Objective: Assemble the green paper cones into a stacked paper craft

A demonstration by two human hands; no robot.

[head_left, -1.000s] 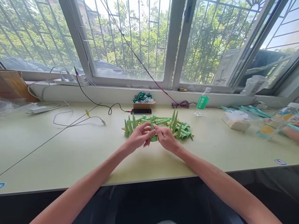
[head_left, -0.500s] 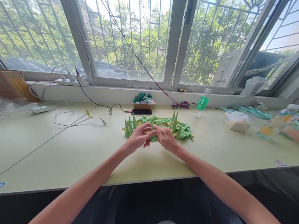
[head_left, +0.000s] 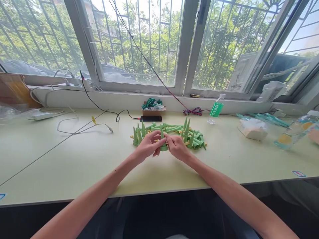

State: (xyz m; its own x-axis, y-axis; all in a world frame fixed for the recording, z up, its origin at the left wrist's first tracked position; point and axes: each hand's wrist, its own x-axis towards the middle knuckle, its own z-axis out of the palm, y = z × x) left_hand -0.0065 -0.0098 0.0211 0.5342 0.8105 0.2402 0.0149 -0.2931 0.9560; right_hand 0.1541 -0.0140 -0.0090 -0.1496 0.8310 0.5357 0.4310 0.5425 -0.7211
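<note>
Just in front of a pile of parts, a green plastic watering spike (head_left: 162, 132) stands with its point up and its wide round base down. My left hand (head_left: 149, 144) is wrapped around it from the left, thumb across its front. From the right, my right hand (head_left: 177, 146) pinches at the spike's side with thumb and forefinger; the small part under those fingertips is hidden. Several similar upright spikes (head_left: 135, 136) stand left of my hands, and more upright spikes (head_left: 186, 130) stand to the right. Behind lie loose green tubes (head_left: 196, 143) mixed with small yellow pieces.
A phone (head_left: 151, 118) lies behind the pile, before a small cardboard box (head_left: 151, 113). A bottle (head_left: 215, 109) stands at back right, near a tissue pack (head_left: 253, 128). Cables (head_left: 83, 130) cross the left side. At the far right edge is another person's hand (head_left: 314, 136).
My hands and the spike stay in practically the same place and grip. At the far right, the other person's hand has shifted slightly.
</note>
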